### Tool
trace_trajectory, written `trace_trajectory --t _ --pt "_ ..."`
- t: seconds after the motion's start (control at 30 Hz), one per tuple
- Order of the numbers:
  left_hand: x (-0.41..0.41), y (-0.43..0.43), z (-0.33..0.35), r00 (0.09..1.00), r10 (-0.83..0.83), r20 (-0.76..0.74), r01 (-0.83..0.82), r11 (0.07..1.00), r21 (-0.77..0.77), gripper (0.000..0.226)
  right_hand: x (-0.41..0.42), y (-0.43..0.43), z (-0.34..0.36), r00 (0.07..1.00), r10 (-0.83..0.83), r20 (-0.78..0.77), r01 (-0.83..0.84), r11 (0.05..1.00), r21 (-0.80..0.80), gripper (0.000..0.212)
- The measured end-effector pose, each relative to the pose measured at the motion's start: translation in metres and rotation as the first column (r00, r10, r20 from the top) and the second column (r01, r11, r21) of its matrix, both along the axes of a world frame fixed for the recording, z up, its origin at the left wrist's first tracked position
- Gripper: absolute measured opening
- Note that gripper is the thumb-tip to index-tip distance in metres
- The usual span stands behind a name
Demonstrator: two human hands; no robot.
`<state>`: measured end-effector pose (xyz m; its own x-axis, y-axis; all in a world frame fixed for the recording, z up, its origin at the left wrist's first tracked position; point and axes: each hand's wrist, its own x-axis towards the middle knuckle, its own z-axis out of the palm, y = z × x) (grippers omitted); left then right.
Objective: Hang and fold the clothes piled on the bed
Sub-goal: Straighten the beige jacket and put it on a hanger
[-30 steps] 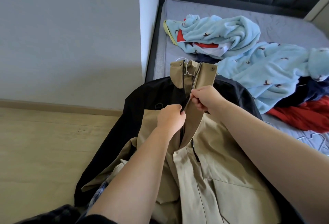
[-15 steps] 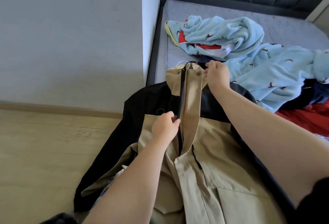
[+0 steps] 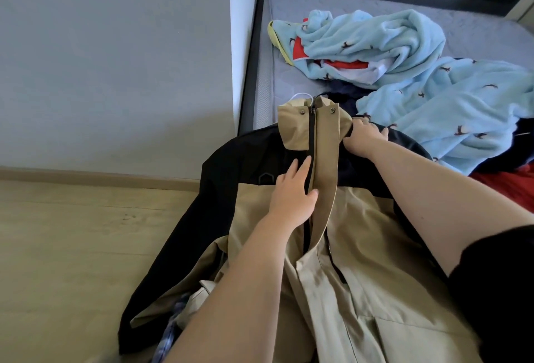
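Even, soft daylight falls across the scene, and we see it brightest on the blue fleece [image 3: 433, 102] beyond the fingers [image 3: 372, 128] of the right hand [image 3: 365, 138]. Shadows are faint: a thin one lies under the fingers [image 3: 297, 172] of the left hand [image 3: 291, 192]. Fabric close to both sets of fingertips is sharp; the forearms, nearer the lens, go soft. Left of the fingers, the wide lens bows the skirting board [image 3: 101, 175].

left hand [image 3: 291, 195]: bare | left arm [image 3: 231, 290]: bare the whole visible length, down to the lower frame edge | right hand [image 3: 364, 138]: bare | right arm [image 3: 433, 203]: bare from wrist to past the elbow | sleeve [image 3: 497, 290]: black, short, plain cloth, curved hem, covers right upper arm
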<state>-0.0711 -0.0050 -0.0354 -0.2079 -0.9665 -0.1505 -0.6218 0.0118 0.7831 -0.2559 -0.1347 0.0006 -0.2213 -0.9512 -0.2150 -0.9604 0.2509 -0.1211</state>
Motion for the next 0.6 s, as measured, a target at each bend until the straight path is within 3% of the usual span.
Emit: trace_trajectory --t 0.23,0.33,0.4,0.47,0.6 --pt "0.003 0.001 -0.001 0.999 -0.02 -0.04 0.023 0.998 0.055 0.067 0.008 -0.004 -0.001 0.996 -0.044 -0.078 0.036 0.994 -0.102 0.054" --pt "0.0 0.001 0.007 0.987 0.034 -0.156 -0.024 0.998 0.06 0.066 0.014 0.0 0.009 0.997 -0.08 0.021 0.083 0.983 -0.163 0.046" --pt "-0.002 0.001 0.018 0.957 0.074 -0.28 -0.075 0.997 0.008 0.067 0.018 0.002 0.019 0.985 -0.131 0.116 0.147 0.978 -0.145 0.052" --pt "-0.004 0.003 0.033 0.952 0.07 -0.299 -0.101 0.991 -0.09 0.07 0.022 0.009 0.031 0.975 -0.145 0.168 0.168 0.978 -0.125 0.067" --pt "-0.003 0.009 0.059 0.94 0.112 -0.322 -0.169 0.973 -0.155 0.075 0.025 0.036 0.057 0.976 -0.054 0.209 0.109 0.959 -0.261 0.055"
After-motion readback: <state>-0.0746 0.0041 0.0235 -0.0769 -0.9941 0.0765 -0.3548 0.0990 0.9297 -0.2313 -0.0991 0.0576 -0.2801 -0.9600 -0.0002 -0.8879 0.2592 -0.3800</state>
